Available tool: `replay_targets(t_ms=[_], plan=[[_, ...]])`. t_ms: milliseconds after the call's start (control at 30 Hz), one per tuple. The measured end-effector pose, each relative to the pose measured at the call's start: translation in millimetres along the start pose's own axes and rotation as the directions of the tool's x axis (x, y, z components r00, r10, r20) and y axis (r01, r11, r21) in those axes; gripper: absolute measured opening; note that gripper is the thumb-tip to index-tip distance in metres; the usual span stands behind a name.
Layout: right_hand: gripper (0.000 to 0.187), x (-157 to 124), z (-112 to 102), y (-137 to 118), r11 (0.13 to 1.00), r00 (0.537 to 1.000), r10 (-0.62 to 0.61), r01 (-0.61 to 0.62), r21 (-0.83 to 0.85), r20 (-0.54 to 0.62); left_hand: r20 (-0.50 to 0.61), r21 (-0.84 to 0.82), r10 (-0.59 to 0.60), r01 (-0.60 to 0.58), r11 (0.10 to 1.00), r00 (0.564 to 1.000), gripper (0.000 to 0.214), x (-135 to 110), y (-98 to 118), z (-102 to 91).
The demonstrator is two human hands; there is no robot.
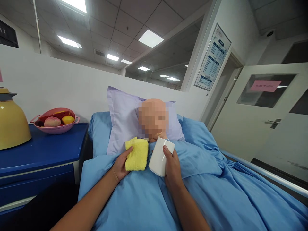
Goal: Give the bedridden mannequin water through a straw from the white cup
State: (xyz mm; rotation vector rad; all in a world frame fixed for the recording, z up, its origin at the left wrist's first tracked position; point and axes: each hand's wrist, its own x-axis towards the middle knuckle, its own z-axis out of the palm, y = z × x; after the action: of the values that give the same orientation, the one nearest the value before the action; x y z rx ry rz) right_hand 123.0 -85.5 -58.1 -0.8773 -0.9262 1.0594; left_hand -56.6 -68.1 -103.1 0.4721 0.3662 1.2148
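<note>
My left hand [122,163] grips a folded yellow towel [137,154], the thumb lying on its front and the other fingers hidden behind it. In my right hand [172,165] is a white mug [159,156], tilted with its top leaning right; the thumb presses its side. Both things are held side by side over the blue quilt [149,199], close to the neck of a bald manikin [154,107]. The manikin lies in the bed with its head on a lilac pillow [122,118], covered by the quilt up to the neck. Its face is blurred.
On the left stands a blue bedside cabinet [60,146] with a yellow thermos jug [12,125] and a pink fruit basket [57,129]. A metal bed rail [271,178] runs along the right. Behind it is a white door [260,125]; a wall backs the bed.
</note>
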Motion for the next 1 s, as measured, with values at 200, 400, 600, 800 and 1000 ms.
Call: replay_targets(t_ms=[200,400,600,800,1000], plan=[[0.048,-0.9,-0.2,-0.7,1.000,1.000,0.007,-0.007,0.012,0.007,0.007,0.007,-0.012,0.012,1.000,1.000,0.044,-0.7,0.0,0.0],[0.050,0.0,0.1,1.8,0.999,1.000,-0.028,0.028,-0.021,-0.011,0.022,0.002,-0.003,0.003,1.000,1.000,0.040,-0.8,0.3,0.1],[0.053,-6.5,-1.5,0.7,0.959,0.962,-0.254,0.237,-0.153,-0.100,-0.106,0.126,0.009,0.004,0.992,0.994,0.038,1.1,3.7,16.4],[0.057,-6.3,-5.5,-4.6,0.933,0.895,-0.354,0.317,-0.172,-0.272,-0.109,0.463,0.569,-0.465,0.755,0.815,0.038,-5.8,12.9,77.6],[0.055,-1.2,-9.4,-2.9,0.942,0.888,-0.332,0.294,-0.162,-0.320,0.542,0.578,0.668,-0.803,0.143,0.509,0.040,16.2,23.5,127.4]])
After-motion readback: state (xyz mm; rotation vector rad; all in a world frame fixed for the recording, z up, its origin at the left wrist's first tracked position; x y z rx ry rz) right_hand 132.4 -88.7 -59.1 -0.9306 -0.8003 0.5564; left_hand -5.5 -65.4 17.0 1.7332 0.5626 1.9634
